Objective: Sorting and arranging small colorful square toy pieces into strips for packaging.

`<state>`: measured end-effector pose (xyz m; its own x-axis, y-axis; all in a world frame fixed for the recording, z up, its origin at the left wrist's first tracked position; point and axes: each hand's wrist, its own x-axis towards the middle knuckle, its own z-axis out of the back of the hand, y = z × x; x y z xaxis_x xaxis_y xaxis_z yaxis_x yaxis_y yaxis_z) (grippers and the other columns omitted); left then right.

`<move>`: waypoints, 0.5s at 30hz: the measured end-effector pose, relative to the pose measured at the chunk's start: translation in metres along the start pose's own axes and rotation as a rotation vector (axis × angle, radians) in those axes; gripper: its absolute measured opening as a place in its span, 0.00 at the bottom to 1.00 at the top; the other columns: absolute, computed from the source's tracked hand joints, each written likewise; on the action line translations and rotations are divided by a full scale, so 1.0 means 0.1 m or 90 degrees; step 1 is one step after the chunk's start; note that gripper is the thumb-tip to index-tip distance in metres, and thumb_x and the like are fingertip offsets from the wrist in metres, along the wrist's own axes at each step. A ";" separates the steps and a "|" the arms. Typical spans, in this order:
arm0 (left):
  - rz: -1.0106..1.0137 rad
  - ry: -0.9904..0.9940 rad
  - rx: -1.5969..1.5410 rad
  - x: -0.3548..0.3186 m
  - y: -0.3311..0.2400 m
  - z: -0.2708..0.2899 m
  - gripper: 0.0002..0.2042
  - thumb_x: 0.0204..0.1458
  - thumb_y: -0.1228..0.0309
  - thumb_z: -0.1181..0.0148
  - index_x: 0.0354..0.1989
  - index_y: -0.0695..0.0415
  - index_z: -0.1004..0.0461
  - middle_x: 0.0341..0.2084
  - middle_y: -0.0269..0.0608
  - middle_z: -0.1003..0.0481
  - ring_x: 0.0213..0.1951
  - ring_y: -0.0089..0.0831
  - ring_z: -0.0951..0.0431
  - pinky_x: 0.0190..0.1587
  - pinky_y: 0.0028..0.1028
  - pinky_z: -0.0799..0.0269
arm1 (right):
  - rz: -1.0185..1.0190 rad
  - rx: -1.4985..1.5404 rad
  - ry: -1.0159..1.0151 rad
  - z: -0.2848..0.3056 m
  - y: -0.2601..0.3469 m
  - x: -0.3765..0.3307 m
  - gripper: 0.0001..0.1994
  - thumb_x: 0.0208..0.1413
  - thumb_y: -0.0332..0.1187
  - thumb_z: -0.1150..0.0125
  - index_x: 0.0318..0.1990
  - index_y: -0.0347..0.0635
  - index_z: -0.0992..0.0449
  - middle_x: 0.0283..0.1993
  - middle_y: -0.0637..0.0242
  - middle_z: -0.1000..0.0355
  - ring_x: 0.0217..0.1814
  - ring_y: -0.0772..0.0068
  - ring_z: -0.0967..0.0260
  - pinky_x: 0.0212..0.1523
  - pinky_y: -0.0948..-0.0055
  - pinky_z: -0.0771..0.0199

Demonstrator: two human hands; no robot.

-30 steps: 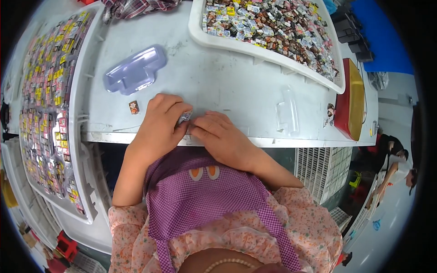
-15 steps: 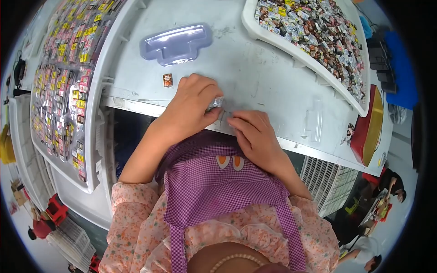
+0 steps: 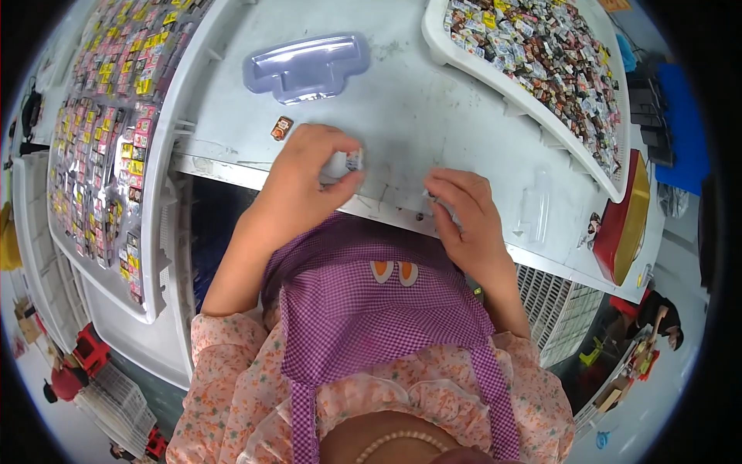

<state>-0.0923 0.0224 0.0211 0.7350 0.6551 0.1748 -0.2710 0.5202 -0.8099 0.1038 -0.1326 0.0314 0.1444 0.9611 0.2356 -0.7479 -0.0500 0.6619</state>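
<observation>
Over the table's near edge, my left hand (image 3: 305, 170) has its thumb and fingers curled round a small whitish printed packet (image 3: 353, 161). My right hand (image 3: 468, 209) is a short way to the right, with thumb and forefinger pinched; a tiny pale and dark bit shows at the fingertips, too small to name. A small brown printed packet (image 3: 281, 128) lies on the tabletop just beyond my left hand. Farther back sits a clear molded plastic tray (image 3: 308, 66), with nothing in it.
A white crate (image 3: 502, 93) heaped with small colourful packets stands at the back right. Another white crate (image 3: 164, 155) on the left holds rows of filled clear packs. On the right are a clear plastic piece (image 3: 535, 209) and a red and gold box (image 3: 618, 232).
My hands have drawn apart, the right one moving to the right. The brown packet now lies turned at a slant. The whole view has shifted slightly.
</observation>
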 end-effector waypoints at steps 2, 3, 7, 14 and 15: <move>-0.005 0.016 -0.024 0.01 -0.05 -0.06 0.16 0.41 0.78 0.34 0.40 0.58 0.27 0.39 0.40 0.29 0.40 0.35 0.30 0.42 0.29 0.31 | 0.034 -0.034 0.009 -0.02 -0.03 -0.05 0.18 0.46 0.18 0.41 0.47 0.41 0.26 0.52 0.61 0.31 0.53 0.59 0.34 0.51 0.68 0.31; -0.066 0.038 0.001 0.02 -0.07 -0.10 0.16 0.40 0.78 0.34 0.40 0.57 0.27 0.38 0.40 0.28 0.41 0.37 0.30 0.44 0.31 0.32 | 0.035 -0.035 0.009 -0.03 -0.03 -0.07 0.18 0.46 0.18 0.41 0.47 0.41 0.26 0.52 0.61 0.31 0.53 0.59 0.34 0.51 0.68 0.31; -0.185 0.082 0.063 0.05 -0.12 -0.29 0.18 0.37 0.76 0.33 0.41 0.56 0.27 0.39 0.38 0.28 0.45 0.40 0.32 0.50 0.35 0.38 | -0.038 0.029 -0.017 -0.11 -0.01 -0.10 0.17 0.46 0.18 0.41 0.46 0.41 0.26 0.52 0.62 0.31 0.53 0.59 0.35 0.53 0.66 0.34; -0.197 0.054 0.115 0.08 -0.11 -0.43 0.14 0.38 0.74 0.35 0.38 0.54 0.25 0.37 0.33 0.28 0.43 0.36 0.33 0.47 0.34 0.40 | 0.024 -0.040 0.002 -0.23 -0.05 -0.09 0.16 0.49 0.21 0.42 0.47 0.43 0.27 0.51 0.63 0.29 0.53 0.61 0.32 0.58 0.59 0.40; -0.193 0.042 0.099 0.07 -0.09 -0.43 0.14 0.38 0.74 0.34 0.38 0.54 0.24 0.37 0.32 0.27 0.42 0.36 0.33 0.46 0.34 0.40 | 0.022 -0.040 0.000 -0.23 -0.05 -0.10 0.16 0.49 0.21 0.42 0.47 0.43 0.27 0.51 0.63 0.29 0.53 0.61 0.32 0.58 0.59 0.40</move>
<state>-0.0581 -0.0015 0.0055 0.8338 0.4234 0.3542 -0.1217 0.7668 -0.6302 0.0906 -0.1354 0.0094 0.1176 0.9589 0.2581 -0.7917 -0.0664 0.6073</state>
